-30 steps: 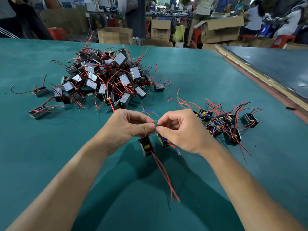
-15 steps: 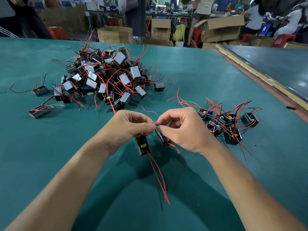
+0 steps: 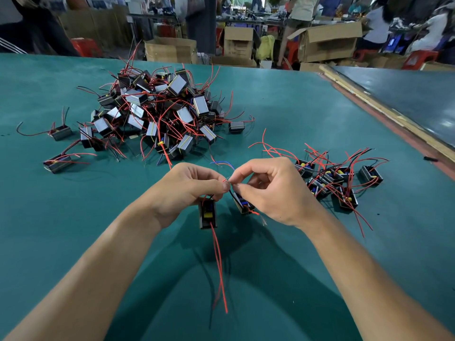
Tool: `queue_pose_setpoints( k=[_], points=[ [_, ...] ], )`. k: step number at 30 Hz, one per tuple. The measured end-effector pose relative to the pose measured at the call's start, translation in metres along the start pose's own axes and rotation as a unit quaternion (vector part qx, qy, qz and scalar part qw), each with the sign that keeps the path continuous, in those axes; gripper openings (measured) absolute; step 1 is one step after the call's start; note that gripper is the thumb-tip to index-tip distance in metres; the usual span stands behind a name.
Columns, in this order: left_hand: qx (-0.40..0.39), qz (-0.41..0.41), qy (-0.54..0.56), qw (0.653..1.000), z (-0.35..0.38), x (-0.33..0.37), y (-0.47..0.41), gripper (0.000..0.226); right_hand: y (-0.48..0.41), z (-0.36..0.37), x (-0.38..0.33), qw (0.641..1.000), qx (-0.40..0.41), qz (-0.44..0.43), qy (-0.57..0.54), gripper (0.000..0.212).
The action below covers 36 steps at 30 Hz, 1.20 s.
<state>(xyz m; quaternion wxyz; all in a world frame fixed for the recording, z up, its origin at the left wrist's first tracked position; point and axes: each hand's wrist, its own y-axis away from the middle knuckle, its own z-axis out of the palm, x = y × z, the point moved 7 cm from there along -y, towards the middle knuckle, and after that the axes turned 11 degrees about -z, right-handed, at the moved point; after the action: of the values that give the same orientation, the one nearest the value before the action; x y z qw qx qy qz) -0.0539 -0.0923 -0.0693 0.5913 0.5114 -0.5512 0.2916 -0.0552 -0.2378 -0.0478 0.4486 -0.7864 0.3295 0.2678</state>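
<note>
Mate: Red leads [image 3: 219,262] hang straighter than a second ago under the left module [image 3: 208,215], so is the joint tightening?

Me: Reckon so. My left hand [image 3: 187,190] and right hand [image 3: 273,190] pinch the bare wire ends [image 3: 228,180] together over the middle of the bench [image 3: 73,242], second module [image 3: 242,205] dangling under the right.

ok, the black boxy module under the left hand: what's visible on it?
Small black box-shaped module, plastic-looking, its open face showing a yellow part and a blue one inside. It hangs upright below the left hand, whose curled fingers grip its top end. Two long red wires trail from its lower end over the green table.
</note>
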Motion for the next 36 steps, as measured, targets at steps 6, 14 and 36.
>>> queue_pose_setpoints(
  k=[6,14,36],
  points=[
    [-0.001,-0.009,-0.004,1.000,0.001,-0.002,0.000,0.015,-0.001,0.001,0.001,1.000,0.000,-0.008,0.003,0.019],
    [0.013,-0.012,-0.014,1.000,-0.002,-0.005,-0.003,0.018,0.001,0.004,0.002,0.998,-0.051,0.010,0.041,0.014],
    [0.107,0.102,-0.154,0.977,0.009,0.009,0.004,0.026,0.020,0.022,0.023,0.927,-0.136,0.320,-0.143,0.026]
  ],
)
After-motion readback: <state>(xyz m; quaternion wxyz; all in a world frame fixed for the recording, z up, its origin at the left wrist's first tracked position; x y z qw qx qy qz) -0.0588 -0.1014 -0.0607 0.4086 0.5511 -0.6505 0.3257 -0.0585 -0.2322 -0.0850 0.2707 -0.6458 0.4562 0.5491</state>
